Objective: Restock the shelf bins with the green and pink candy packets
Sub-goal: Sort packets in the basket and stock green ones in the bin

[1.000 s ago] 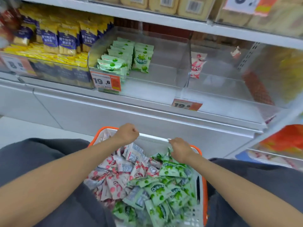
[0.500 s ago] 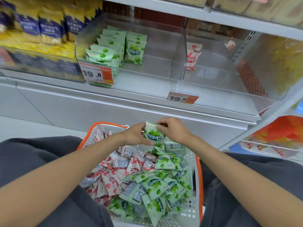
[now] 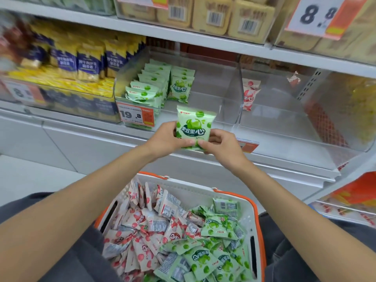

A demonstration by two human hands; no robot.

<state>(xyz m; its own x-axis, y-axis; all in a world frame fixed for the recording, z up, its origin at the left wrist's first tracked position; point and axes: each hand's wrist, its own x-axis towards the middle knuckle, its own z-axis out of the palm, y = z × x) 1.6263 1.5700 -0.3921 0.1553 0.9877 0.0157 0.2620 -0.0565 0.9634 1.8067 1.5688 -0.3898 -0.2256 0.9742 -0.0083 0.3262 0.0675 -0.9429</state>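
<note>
Green candy packet [image 3: 192,127] upright, pinched by left hand [image 3: 165,139] and right hand [image 3: 222,145], above basket [image 3: 195,193].

A: What kind of place is this?
B: A shop, a grocery aisle. White shelves [image 3: 183,35] hold clear bins [image 3: 234,84], and an orange price tag [image 3: 135,117] reading 19.8 sits on one bin's front; a larger price card [image 3: 317,16] above reads 8.8
A: And the goods?
B: Rows of identical yellow-and-blue packs [image 3: 87,64], barcoded packs [image 3: 211,17] on the top shelf, and a white shopping basket [image 3: 193,192] with an orange rim below
</note>
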